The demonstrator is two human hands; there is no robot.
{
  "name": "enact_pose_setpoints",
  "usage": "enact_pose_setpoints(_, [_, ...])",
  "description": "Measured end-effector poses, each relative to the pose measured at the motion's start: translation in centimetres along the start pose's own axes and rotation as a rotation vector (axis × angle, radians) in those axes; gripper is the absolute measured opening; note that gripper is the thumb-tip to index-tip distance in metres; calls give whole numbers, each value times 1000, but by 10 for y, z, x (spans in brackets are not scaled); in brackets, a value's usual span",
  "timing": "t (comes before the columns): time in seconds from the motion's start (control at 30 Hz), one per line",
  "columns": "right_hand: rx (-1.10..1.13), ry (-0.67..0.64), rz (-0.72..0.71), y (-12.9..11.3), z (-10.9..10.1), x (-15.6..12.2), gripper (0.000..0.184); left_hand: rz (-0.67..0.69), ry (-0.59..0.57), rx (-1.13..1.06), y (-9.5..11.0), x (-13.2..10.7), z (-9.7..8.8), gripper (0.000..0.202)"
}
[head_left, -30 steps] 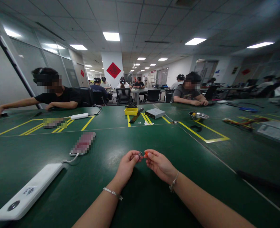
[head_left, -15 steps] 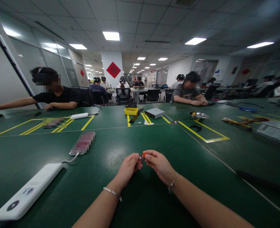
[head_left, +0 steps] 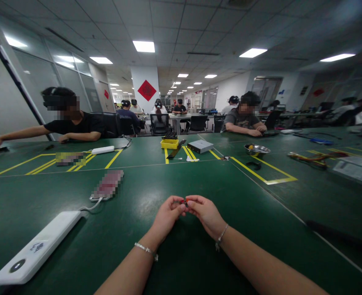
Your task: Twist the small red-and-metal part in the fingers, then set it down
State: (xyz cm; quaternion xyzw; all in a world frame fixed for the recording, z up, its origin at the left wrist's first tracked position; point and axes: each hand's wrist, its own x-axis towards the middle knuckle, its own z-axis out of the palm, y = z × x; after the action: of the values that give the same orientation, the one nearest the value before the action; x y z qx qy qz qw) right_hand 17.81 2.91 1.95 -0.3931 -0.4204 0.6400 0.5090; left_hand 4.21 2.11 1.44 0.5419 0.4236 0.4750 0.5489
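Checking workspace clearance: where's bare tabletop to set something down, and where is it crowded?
Bare green tabletop lies between the white power bank and left hand, and between the right hand and the pale seam. Crowded: far middle, around the yellow tray and grey box.

Ones and twos on the green surface (head_left: pixel 131 188)

One left hand (head_left: pixel 168 213), one right hand (head_left: pixel 204 211), two bracelets (head_left: pixel 145 248). Two white oblong devices (head_left: pixel 37 248), two blurred phone-shaped items (head_left: pixel 107 185), two grey metal boxes (head_left: pixel 201 146), one yellow tray (head_left: pixel 169 145), one silvery bowl (head_left: pixel 262 148). Two people (head_left: pixel 244 121) sit nearest across; others behind overlap too much to count. The small parts (head_left: pixel 186 201) held are too hidden to number.
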Motion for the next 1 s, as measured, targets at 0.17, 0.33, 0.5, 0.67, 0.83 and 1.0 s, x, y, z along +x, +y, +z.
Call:
enact_pose_setpoints(0.17, [-11, 36, 40, 0, 1, 0, 28, 132, 113, 364, 1, -4, 1, 11])
enact_pose_setpoints(0.33, [-54, 37, 55, -2, 3, -2, 36, 231, 191, 648, 10, -12, 1, 12])
enact_pose_setpoints(0.5, [-121, 12, 27, -1, 3, -3, 40, 240, 242, 762, 9, -13, 0, 14])
enact_pose_setpoints(0.67, [-344, -14, -86, -5, 1, -5, 36, 245, 257, 750, 6, -12, -1, 11])
enact_pose_setpoints(0.83, [-501, -97, -237, -8, -1, -6, 32, 230, 275, 712, 7, -13, -1, 11])
enact_pose_setpoints(1.0, [-458, -110, -195, -4, -4, -3, 32, 200, 260, 738, 9, -13, 0, 11])
